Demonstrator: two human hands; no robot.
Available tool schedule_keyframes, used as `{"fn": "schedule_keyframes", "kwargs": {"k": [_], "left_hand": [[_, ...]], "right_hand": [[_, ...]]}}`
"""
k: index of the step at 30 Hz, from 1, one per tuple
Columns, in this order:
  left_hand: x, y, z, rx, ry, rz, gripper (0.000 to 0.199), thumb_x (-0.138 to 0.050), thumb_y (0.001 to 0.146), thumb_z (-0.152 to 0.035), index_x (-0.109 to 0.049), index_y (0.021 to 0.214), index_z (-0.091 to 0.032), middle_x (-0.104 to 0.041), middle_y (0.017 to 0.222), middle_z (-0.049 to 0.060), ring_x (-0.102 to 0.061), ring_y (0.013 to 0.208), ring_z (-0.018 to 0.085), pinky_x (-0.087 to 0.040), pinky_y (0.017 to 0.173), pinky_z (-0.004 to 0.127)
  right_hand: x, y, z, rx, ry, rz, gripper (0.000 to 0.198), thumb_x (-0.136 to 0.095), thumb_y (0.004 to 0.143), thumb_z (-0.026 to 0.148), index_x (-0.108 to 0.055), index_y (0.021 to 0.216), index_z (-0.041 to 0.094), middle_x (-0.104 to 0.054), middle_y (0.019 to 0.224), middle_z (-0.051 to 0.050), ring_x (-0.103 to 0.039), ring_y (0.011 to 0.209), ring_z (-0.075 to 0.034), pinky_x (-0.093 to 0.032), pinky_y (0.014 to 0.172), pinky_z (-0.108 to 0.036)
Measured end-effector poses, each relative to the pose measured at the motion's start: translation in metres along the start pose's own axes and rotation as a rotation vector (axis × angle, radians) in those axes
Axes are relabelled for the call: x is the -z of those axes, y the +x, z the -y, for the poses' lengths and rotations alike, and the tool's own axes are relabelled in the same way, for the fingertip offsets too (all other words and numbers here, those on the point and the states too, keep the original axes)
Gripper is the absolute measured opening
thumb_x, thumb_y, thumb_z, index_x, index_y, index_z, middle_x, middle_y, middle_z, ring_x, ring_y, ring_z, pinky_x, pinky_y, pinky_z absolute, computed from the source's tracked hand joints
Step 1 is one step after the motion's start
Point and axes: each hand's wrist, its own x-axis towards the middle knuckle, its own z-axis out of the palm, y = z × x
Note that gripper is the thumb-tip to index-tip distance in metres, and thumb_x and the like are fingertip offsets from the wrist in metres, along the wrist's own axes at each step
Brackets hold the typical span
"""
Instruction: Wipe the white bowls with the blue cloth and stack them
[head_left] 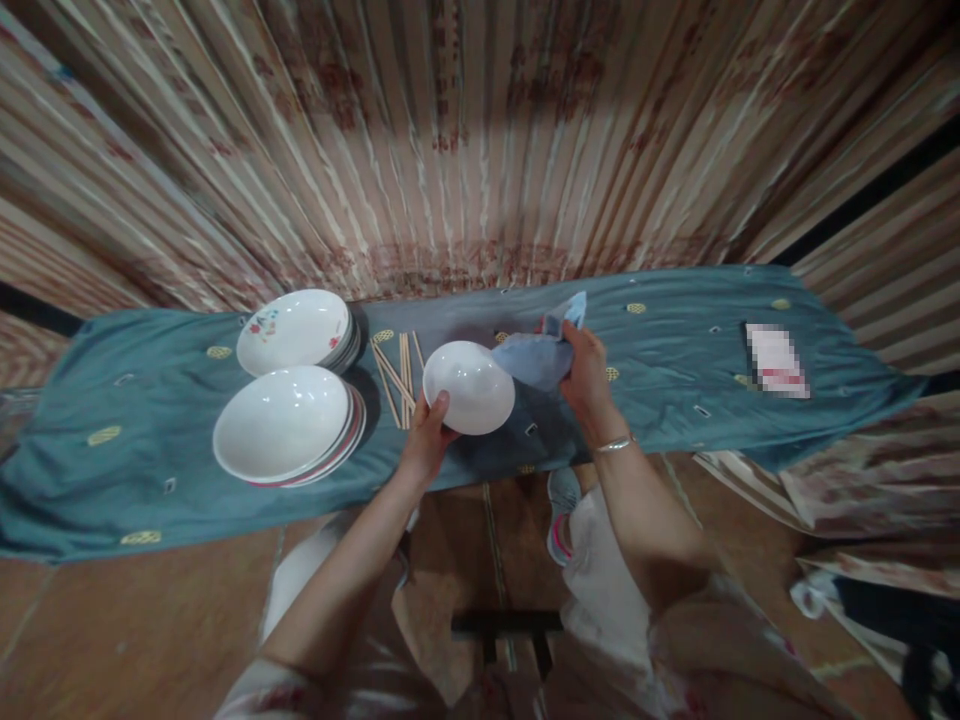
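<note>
My left hand (429, 437) grips a small white bowl (471, 392) by its near left rim, thumb on the inside. The bowl is tilted so that its hollow faces me. In my right hand (589, 372) is a bunched light blue cloth (534, 358), one end of it reaching the bowl's right rim; whether they touch I cannot tell. Several wooden chopsticks (405, 380) lie loosely on the tablecloth, just left of the bowl. Further left stand a stack of large white bowls (281, 425) and, behind it, a stack of flower-patterned plates (296, 333).
A green-blue cloth with yellow motifs covers the narrow table (675, 375). Near its right end lies a blurred white and red packet (778, 360). Pleated curtains (480, 180) hang close behind the table. A dark bar (506, 624) is low in front of me.
</note>
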Motion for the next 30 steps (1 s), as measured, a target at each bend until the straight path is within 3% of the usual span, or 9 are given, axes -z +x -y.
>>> {"fn": "schedule_keyframes", "kwargs": {"k": [6,10,14,16,20,22,26,28,30], "left_hand": [[-0.005,-0.006,0.006,0.05,0.017,0.02,0.083,-0.086,0.063,-0.058,-0.058,0.134,-0.024,-0.066,0.134,0.012,-0.065,0.117,0.032,-0.063,0.087,0.043],[-0.007,-0.008,0.007,0.07,0.024,0.037,0.083,-0.086,0.065,-0.057,-0.057,0.136,-0.024,-0.067,0.131,0.012,-0.066,0.117,0.031,-0.063,0.086,0.044],[-0.005,-0.008,0.005,0.056,0.015,0.059,0.073,-0.083,0.071,-0.054,-0.059,0.134,-0.025,-0.067,0.132,0.011,-0.065,0.118,0.031,-0.063,0.087,0.043],[-0.003,-0.008,0.004,0.055,0.019,0.059,0.073,-0.082,0.071,-0.054,-0.059,0.134,-0.026,-0.066,0.134,0.011,-0.065,0.119,0.031,-0.063,0.086,0.042],[-0.001,-0.009,0.005,0.067,0.027,0.045,0.073,-0.082,0.071,-0.055,-0.059,0.135,-0.028,-0.067,0.131,0.011,-0.066,0.116,0.032,-0.063,0.085,0.043],[0.0,-0.009,0.005,0.066,0.026,0.049,0.072,-0.082,0.071,-0.056,-0.06,0.134,-0.029,-0.069,0.129,0.01,-0.068,0.113,0.031,-0.063,0.085,0.043],[0.001,-0.01,0.005,0.063,0.034,0.054,0.074,-0.083,0.069,-0.058,-0.06,0.134,-0.028,-0.071,0.124,0.008,-0.069,0.11,0.029,-0.063,0.084,0.042],[0.001,-0.01,0.004,0.067,0.045,0.049,0.077,-0.083,0.068,-0.059,-0.06,0.134,-0.026,-0.071,0.121,0.009,-0.069,0.108,0.03,-0.064,0.084,0.042],[0.002,-0.01,0.005,0.07,0.057,0.044,0.077,-0.083,0.068,-0.06,-0.06,0.133,-0.026,-0.071,0.121,0.009,-0.068,0.109,0.03,-0.064,0.083,0.042]], "right_hand": [[-0.009,-0.009,0.008,-0.016,0.068,0.132,0.029,-0.069,0.079,0.046,-0.067,0.098,0.024,-0.077,0.094,-0.002,-0.072,0.108,-0.024,-0.061,0.091,-0.041],[-0.023,-0.024,-0.001,-0.081,0.026,0.255,0.033,-0.068,0.08,0.051,-0.067,0.098,0.023,-0.078,0.093,-0.003,-0.073,0.101,-0.024,-0.061,0.087,-0.039],[-0.029,-0.04,-0.025,-0.229,-0.252,0.557,0.036,-0.063,0.083,0.055,-0.07,0.089,0.021,-0.076,0.077,-0.001,-0.074,0.086,-0.023,-0.061,0.077,-0.035],[-0.027,-0.045,-0.033,-0.109,-0.516,0.622,0.033,-0.058,0.088,0.05,-0.071,0.091,0.019,-0.076,0.08,-0.003,-0.073,0.085,-0.023,-0.06,0.078,-0.035],[-0.02,-0.048,-0.035,0.316,-0.965,0.564,0.039,-0.054,0.094,0.036,-0.064,0.126,0.017,-0.074,0.122,-0.014,-0.07,0.112,-0.029,-0.054,0.099,-0.041],[-0.017,-0.047,-0.032,0.428,-1.039,0.544,0.046,-0.051,0.097,0.036,-0.056,0.138,0.017,-0.068,0.135,-0.016,-0.066,0.121,-0.03,-0.051,0.106,-0.044],[-0.013,-0.044,-0.023,0.513,-1.099,0.451,0.053,-0.049,0.099,0.038,-0.049,0.146,0.014,-0.064,0.137,-0.02,-0.062,0.125,-0.033,-0.047,0.11,-0.052],[-0.012,-0.043,-0.017,0.57,-1.102,0.4,0.05,-0.046,0.1,0.036,-0.049,0.146,0.015,-0.061,0.141,-0.02,-0.057,0.13,-0.033,-0.045,0.113,-0.054],[-0.012,-0.045,-0.011,0.64,-1.087,0.434,0.043,-0.043,0.102,0.033,-0.055,0.142,0.019,-0.063,0.138,-0.016,-0.057,0.13,-0.031,-0.044,0.114,-0.053]]}}
